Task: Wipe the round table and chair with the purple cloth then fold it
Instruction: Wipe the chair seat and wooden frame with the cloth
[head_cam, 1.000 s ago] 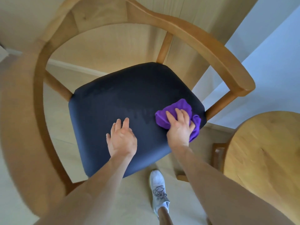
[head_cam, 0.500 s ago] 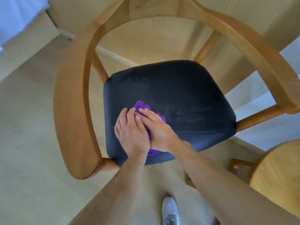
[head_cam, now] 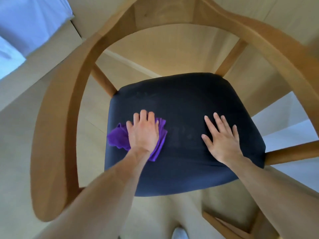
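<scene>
The wooden chair [head_cam: 57, 118] has a curved arm-and-back rail around a dark navy seat [head_cam: 181, 100]. The crumpled purple cloth [head_cam: 117, 137] lies on the seat's front left part. My left hand [head_cam: 143, 131] presses flat on top of the cloth, covering its middle. My right hand [head_cam: 221, 140] rests flat on the right side of the seat with its fingers spread and nothing under it. The round table is out of view.
Pale flooring surrounds the chair. A white-blue fabric surface [head_cam: 25, 23] fills the upper left corner. A wooden frame piece [head_cam: 224, 223] sits low at the bottom right, and the tip of my white shoe [head_cam: 179, 233] shows at the bottom edge.
The cloth went from my right hand at the seat's right to my left hand at the seat's left. My right hand let go and moved back to the right side.
</scene>
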`<state>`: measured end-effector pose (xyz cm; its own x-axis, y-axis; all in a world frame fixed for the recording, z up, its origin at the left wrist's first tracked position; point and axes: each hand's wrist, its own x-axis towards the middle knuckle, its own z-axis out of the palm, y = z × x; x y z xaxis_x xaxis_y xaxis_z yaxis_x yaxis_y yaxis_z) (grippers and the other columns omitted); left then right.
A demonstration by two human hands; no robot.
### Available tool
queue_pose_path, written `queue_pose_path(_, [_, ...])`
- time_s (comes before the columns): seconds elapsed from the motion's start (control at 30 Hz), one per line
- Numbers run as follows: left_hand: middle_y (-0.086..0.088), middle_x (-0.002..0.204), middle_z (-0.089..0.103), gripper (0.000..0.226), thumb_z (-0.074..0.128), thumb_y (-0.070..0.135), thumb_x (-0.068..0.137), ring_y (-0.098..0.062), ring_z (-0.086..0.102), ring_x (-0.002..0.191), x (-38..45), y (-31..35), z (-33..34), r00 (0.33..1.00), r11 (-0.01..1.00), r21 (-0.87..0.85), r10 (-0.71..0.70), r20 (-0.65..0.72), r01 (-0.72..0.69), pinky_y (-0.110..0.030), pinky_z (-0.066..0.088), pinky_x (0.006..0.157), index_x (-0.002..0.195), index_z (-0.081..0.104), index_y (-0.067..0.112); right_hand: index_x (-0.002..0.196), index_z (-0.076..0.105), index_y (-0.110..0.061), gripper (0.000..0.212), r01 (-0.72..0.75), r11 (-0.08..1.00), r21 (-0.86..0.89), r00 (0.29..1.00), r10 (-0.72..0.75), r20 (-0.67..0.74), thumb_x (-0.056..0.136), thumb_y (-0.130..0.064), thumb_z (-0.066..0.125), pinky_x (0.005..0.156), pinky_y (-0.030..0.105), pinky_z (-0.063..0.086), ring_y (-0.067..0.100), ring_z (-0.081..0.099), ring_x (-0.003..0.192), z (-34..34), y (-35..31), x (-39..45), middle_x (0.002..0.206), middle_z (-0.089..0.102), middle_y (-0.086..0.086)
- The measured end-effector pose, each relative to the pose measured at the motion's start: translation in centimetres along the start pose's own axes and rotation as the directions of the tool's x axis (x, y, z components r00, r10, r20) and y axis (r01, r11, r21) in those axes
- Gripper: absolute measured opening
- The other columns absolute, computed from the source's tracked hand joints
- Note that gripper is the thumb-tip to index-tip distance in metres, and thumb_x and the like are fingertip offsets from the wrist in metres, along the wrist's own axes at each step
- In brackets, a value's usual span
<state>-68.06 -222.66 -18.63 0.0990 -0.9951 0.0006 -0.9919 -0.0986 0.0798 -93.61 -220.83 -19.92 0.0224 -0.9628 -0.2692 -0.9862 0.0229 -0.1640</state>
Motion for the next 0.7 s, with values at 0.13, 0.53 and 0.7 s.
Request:
queue_pose_path(0.13, [-0.011, 0.125, 0.056, 0.04, 0.04, 0.043, 0.101, -0.033, 0.051, 0.113, 5.7, -1.2, -0.6, 0.994, 0.996, -0.024, 0.086, -0.067, -0.088, -0.049, 0.044, 0.095, 0.124, 0.052, 0.012, 0.155, -0.004, -0.041, 0.066, 0.006, 1.0, -0.02, 1.0, -0.006, 0.007, 0.099, -0.055, 0.028, 0.123, 0.049, 0.003, 0.015, -0.01, 0.152, -0.5, 0.2, 0.0, 0.166, -0.01, -0.007])
queue_pose_path(0.53, [-0.006, 0.144, 0.053, 0.064, 0.057, 0.056, 0.075, -0.031, 0.043, 0.137, -1.9, 5.8, 1.1, 0.999, 0.988, -0.147, 0.031, -0.041, -0.037, -0.059, 0.028, 0.114, 0.13, 0.058, 0.024, 0.14, 0.044, -0.028, 0.043, -0.077, 0.997, 0.009, 0.971, 0.077, -0.225, 0.097, -0.032, 0.047, 0.11, 0.057, 0.029, 0.033, 0.034, 0.134, -1.2, -2.2, 2.0, 0.146, 0.041, 0.007])
queue_pose_path(0.7, [-0.004, 0.141, 0.056, 0.059, 0.067, 0.041, 0.077, -0.029, 0.052, 0.129, 1.7, 0.4, 0.0, 0.923, 0.921, -0.058, 0.383, -0.03, -0.384, -0.051, 0.042, 0.103, 0.134, 0.058, 0.025, 0.15, 0.033, -0.033, 0.051, -0.101, 0.989, -0.11, 0.975, 0.076, -0.208, 0.099, -0.036, 0.043, 0.11, 0.055, 0.033, 0.035, 0.031, 0.132, -0.8, -2.7, 2.4, 0.147, 0.032, 0.008])
